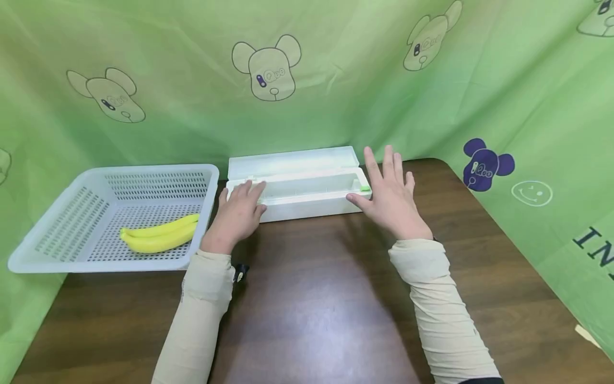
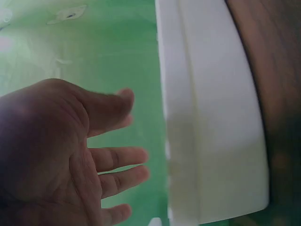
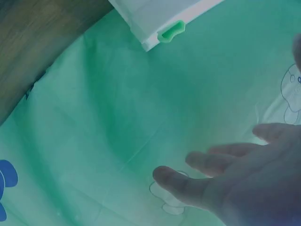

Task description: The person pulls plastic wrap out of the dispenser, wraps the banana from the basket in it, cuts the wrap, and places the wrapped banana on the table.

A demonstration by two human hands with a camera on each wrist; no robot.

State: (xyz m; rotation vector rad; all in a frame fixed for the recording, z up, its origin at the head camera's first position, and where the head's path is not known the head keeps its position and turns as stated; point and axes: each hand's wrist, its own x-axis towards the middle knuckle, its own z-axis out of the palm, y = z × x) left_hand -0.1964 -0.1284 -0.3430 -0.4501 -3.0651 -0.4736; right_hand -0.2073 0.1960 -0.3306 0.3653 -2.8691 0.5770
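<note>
A long white box (image 1: pixel 312 209) lies near the back of the table, its lid (image 1: pixel 293 163) raised behind it. The inside shows pale, and a small green piece (image 1: pixel 365 188) sits at the right end, seen closer in the right wrist view as a green clip (image 3: pixel 171 31). My left hand (image 1: pixel 238 212) overlaps the box's left end in the head view; in the left wrist view its spread fingers (image 2: pixel 123 158) stand apart from the white wall. My right hand (image 1: pixel 392 202), fingers extended and spread, is at the box's right end. Neither hand holds anything.
Left of the box stands a white perforated plastic basket (image 1: pixel 30 256), with yellow bananas (image 1: pixel 160 236) in it. A green printed cloth (image 1: pixel 331 90) hangs behind and at the sides of the brown wooden table (image 1: pixel 307 320).
</note>
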